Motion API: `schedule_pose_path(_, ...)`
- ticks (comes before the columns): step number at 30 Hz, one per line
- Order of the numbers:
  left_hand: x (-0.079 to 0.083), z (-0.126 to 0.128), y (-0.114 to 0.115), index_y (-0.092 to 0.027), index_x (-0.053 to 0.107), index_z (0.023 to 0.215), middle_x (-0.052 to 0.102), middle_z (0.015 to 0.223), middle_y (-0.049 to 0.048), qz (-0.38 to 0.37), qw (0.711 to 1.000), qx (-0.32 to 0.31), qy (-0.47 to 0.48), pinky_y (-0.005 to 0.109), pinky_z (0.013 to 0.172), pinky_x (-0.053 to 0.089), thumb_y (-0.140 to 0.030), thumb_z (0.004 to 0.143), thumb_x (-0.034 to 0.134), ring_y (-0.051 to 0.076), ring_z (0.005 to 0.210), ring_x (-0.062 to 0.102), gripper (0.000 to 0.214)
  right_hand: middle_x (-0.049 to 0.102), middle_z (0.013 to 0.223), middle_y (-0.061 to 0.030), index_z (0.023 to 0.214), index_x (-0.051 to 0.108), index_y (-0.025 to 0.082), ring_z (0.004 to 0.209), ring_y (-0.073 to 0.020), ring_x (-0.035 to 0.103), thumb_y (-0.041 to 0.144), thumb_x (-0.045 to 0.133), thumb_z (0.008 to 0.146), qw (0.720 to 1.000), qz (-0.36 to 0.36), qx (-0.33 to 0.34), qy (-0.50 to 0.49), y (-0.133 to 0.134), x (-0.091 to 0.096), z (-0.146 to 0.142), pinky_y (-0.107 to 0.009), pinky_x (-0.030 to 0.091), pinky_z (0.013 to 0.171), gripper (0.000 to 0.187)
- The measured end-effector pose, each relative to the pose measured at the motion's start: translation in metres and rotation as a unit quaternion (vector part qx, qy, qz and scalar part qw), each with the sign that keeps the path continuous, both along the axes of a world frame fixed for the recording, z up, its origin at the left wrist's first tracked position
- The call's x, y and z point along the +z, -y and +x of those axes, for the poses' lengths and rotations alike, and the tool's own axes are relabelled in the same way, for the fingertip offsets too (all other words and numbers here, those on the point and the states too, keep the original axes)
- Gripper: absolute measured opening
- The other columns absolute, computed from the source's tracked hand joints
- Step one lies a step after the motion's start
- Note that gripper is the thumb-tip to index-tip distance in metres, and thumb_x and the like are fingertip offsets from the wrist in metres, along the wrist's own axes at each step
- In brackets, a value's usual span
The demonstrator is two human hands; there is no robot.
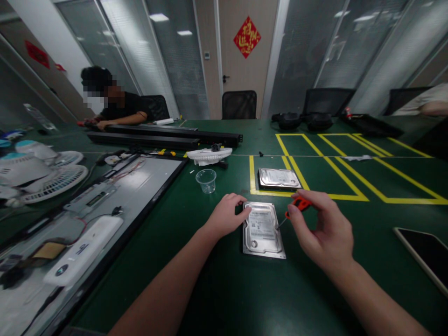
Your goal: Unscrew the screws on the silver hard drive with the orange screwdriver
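A silver hard drive [262, 228] lies label up on the green table in front of me. My left hand [229, 214] grips its upper left corner, thumb on the top face and fingers curled at the far edge. In my right hand [322, 228] is a screwdriver [299, 205] with an orange and black handle, pinched between thumb and fingers. Its thin shaft slants down left, and the tip meets or nearly meets the drive's right edge. Beyond, a second hard drive [280, 178] rests by the yellow tape. A clear plastic cup [206, 181] stands to the left.
A large flat panel [140, 186] with a white plastic part [84, 249] covers the left side, beside white fan pieces [52, 172]. A phone-like device [425, 254] lies at right. Long black bars [157, 135] lie farther back, where another person [122, 107] sits.
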State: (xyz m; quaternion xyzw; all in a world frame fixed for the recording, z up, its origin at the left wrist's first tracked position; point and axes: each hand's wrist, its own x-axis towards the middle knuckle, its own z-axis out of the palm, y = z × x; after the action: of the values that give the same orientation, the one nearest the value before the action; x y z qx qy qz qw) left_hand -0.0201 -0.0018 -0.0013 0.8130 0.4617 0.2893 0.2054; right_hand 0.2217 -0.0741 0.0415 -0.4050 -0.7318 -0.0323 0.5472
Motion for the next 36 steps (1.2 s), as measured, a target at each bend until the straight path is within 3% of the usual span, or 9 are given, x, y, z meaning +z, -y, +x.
schedule_pose_path(23, 0.0012, 0.0008, 0.0003, -0.019, 0.072, 0.108, 0.070, 0.103, 0.0074, -0.004, 1.000, 0.001, -0.001, 0.040, 0.091, 0.052, -0.037, 0.097, 0.064, 0.025, 0.101, 0.063, 0.022, 0.071, 0.114, -0.0093, 0.137, 0.059, 0.025, 0.102, -0.0269, 0.071, 0.009, 0.076, 0.083, 1.000, 0.007, 0.003, 0.004, 0.0003, -0.0002, 0.0004, -0.049, 0.059, 0.091, 0.059)
schedule_pose_path(30, 0.0002, -0.0006, 0.0004, -0.019, 0.072, 0.110, 0.070, 0.105, 0.0080, -0.007, 1.000, -0.001, 0.004, 0.041, 0.091, 0.052, -0.038, 0.097, 0.063, 0.026, 0.103, 0.063, 0.025, 0.070, 0.116, -0.0093, 0.138, 0.058, 0.024, 0.104, -0.0244, 0.070, 0.008, 0.072, 0.086, 1.000, -0.004, 0.003, -0.005, 0.0018, -0.0014, -0.0001, -0.044, 0.058, 0.091, 0.056)
schedule_pose_path(36, 0.0008, 0.0006, 0.0004, -0.020, 0.072, 0.108, 0.071, 0.105, 0.0084, -0.010, 1.000, 0.004, 0.003, 0.042, 0.093, 0.053, -0.036, 0.096, 0.065, 0.026, 0.103, 0.063, 0.022, 0.069, 0.120, -0.0102, 0.137, 0.058, 0.025, 0.107, -0.0268, 0.069, 0.011, 0.071, 0.088, 1.000, -0.017, -0.003, -0.008, 0.0018, -0.0010, -0.0001, -0.049, 0.057, 0.094, 0.053)
